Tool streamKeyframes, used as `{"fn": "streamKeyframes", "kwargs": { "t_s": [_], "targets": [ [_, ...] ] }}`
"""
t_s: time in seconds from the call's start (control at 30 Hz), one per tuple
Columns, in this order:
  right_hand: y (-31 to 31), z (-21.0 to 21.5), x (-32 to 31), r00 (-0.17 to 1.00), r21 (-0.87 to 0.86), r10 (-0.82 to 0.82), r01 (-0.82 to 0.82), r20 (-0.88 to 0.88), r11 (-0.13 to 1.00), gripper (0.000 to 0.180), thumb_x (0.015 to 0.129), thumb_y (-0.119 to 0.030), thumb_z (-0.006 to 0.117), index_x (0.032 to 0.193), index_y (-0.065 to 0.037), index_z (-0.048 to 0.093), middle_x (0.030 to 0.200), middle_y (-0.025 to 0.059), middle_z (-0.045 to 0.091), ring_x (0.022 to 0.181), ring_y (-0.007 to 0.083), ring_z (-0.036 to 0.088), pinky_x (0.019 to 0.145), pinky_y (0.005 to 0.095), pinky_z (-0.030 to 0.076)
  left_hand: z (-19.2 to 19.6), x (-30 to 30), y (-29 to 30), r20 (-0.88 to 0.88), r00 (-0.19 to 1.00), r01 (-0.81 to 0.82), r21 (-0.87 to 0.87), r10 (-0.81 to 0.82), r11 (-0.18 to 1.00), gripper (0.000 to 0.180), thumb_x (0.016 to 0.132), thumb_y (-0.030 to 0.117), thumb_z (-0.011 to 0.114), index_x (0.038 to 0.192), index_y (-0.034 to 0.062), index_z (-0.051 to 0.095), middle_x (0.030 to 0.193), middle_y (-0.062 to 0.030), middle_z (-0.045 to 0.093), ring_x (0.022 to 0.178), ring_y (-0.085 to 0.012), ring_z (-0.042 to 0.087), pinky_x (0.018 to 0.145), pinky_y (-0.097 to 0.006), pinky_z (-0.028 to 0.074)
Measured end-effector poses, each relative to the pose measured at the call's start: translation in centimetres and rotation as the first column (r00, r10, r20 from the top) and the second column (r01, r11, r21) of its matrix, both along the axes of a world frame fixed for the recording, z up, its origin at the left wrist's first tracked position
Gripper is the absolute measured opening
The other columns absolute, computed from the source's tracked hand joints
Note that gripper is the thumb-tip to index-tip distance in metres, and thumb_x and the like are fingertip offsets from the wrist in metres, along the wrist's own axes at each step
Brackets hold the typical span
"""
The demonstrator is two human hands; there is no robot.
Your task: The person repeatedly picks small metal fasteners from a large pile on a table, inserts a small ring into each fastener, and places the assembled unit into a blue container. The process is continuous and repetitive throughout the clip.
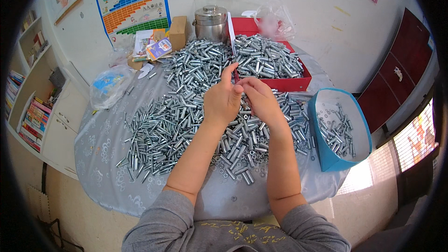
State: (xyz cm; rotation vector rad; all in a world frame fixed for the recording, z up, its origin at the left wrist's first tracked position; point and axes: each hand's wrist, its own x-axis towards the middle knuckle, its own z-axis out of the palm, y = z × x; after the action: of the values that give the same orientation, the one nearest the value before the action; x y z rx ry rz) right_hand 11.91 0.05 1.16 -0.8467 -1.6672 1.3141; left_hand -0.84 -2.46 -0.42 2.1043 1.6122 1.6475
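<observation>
We are holding our left hand (223, 99) and right hand (261, 99) pressed together, fingertips pinching 1 small metal piece (236, 76) we cannot make out clearly, above the heap of silver sleeves (186, 112). The heap is covering the bench (102, 144). Behind the heap a red tray (298, 83) is lying; to its right, a blue bin (326, 158).

From my remote seat I see a steel pot (210, 22) with a lid at the far edge of the table (100, 144), a small cardboard box (178, 31) just beside it and leaflets (151, 44) next to that. A crumpled plastic bag (109, 85) lies on the left. A colourful chart (132, 1) hangs on the wall, bookshelves (25, 88) stand far left, and a dark red cabinet (401, 67) stands on the right.
</observation>
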Motion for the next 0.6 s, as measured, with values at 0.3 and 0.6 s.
{"fn": "streamKeyframes", "kwargs": {
  "t_s": [0.3,0.6],
  "targets": [
    [0.5,-0.6,0.1,0.999,-0.063,0.042,-0.042,-0.007,0.997,0.028,0.089,-0.026,0.044,0.099,-0.001,0.053,0.072,0.0012,0.047,0.056,0.0082,0.042,0.052,0.0230,0.038,-0.1,0.1,0.0,-0.011,1.000,0.010,-0.015,-0.011,1.000,0.084,0.080,0.071,0.013,0.124,0.0050,0.041,0.053,-0.0090,0.054,0.053,-0.0301,0.057,0.046,-0.038,0.040],
    [0.7,-0.3,0.3,1.000,-0.042,0.014,-0.015,-0.027,0.999,0.028,0.089,-0.024,0.043,0.101,-0.001,0.053,0.070,0.0004,0.048,0.060,0.0068,0.042,0.053,0.0223,0.035,0.0,0.2,-0.3,-0.022,1.000,-0.011,-0.033,0.011,0.999,0.084,0.079,0.071,0.014,0.123,0.0056,0.042,0.053,-0.0086,0.055,0.053,-0.0293,0.058,0.047,-0.037,0.040]
  ]
}}
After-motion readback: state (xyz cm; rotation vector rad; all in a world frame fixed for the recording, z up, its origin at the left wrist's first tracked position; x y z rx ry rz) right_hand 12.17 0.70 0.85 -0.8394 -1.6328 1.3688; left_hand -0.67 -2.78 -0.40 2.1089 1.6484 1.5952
